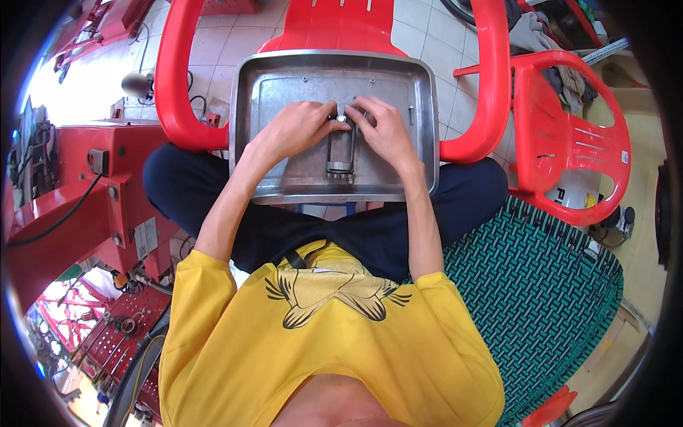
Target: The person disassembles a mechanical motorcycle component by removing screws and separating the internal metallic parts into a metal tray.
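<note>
A long metal part [341, 153] with two thin parallel sides and a toothed end lies in a shallow steel tray [249, 181]. Its toothed end points toward me. At its far end shows a small bright round metal piece [342, 119]. My left hand [300, 127] is closed there from the left, thumb and fingers pinched at the part's end. From the right, my right hand [382, 128] pinches the same end, its fingertips beside the bright piece. What exactly lies between the fingertips is partly hidden.
The tray rests before me, with a red plastic chair [338, 25] behind and around it. Small metal pieces, one a short pin [411, 112], sit in the tray. Another red chair [573, 142] and a green woven seat [530, 299] stand right; red machinery [92, 185] stands left.
</note>
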Demonstrator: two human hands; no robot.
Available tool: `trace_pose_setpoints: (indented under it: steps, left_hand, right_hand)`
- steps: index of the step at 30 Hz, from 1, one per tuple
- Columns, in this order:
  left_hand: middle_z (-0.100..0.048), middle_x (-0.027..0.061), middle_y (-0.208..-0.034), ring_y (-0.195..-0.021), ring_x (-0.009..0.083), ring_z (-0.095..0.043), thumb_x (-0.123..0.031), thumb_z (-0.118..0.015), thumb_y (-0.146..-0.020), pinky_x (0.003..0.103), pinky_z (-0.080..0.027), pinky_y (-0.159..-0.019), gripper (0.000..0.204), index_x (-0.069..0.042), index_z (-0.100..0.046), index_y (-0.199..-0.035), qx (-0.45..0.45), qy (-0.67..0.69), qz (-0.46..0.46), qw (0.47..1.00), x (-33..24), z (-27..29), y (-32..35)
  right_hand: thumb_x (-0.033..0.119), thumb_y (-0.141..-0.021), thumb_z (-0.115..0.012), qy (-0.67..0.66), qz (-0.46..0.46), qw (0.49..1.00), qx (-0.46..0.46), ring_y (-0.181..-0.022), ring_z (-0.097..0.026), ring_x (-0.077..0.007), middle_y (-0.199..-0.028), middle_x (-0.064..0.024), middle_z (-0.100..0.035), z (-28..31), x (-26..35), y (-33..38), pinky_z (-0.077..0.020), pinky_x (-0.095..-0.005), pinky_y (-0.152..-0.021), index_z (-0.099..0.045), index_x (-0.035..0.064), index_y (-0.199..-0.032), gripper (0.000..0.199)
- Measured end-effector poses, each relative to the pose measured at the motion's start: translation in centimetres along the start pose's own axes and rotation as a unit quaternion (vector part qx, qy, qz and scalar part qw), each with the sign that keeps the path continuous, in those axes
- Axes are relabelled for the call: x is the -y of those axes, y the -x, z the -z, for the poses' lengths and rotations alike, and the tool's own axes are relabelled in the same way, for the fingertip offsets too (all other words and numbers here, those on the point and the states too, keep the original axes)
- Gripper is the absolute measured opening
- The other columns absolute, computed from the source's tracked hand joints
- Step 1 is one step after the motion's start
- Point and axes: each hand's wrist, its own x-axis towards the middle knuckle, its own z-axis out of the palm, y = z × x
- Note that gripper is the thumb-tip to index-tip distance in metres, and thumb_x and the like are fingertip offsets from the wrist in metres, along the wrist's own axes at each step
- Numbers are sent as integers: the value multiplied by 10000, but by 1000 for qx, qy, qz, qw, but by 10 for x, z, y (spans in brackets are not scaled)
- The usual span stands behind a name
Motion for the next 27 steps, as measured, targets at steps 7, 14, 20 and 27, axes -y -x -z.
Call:
trace_pose_setpoints:
  steps: [7,14,20,27]
  left_hand:
    - [-712,213,-821,-799,402,-713,-520,-608,-998,483,-554,-681,489,-38,-664,-1058,-14,-26,4,1000,-1,1,0]
    - [-724,19,-939,-892,226,-714,-331,-870,-790,338,-578,-759,293,-110,-761,-949,-196,-39,-74,977,-5,3,-2]
    - [-710,1,-1060,-995,207,-671,-286,-866,-783,335,-580,-797,263,-121,-789,-972,-172,-38,-117,977,-6,4,-4]
    - [-670,9,-1147,-1021,233,-653,-293,-860,-808,322,-565,-830,304,-126,-776,-1048,-171,62,-40,982,-16,2,-3]
  right_hand:
    - [298,-1006,-622,17,28,999,-31,-936,-664,-408,-968,-168,-668,-10,-9,1,-520,-473,-811,-725,55,-1052,267]
    - [256,-1015,-591,-8,66,998,8,-972,-660,-423,-1023,-200,-704,-12,-19,-2,-518,-466,-828,-706,19,-1084,272]
    - [223,-1016,-583,-10,67,998,14,-986,-659,-428,-1047,-205,-707,-11,-25,0,-521,-475,-851,-699,17,-1111,256]
    - [228,-1015,-585,12,60,998,30,-1022,-655,-428,-1079,-213,-705,-6,-23,-1,-518,-469,-884,-699,14,-1125,266]
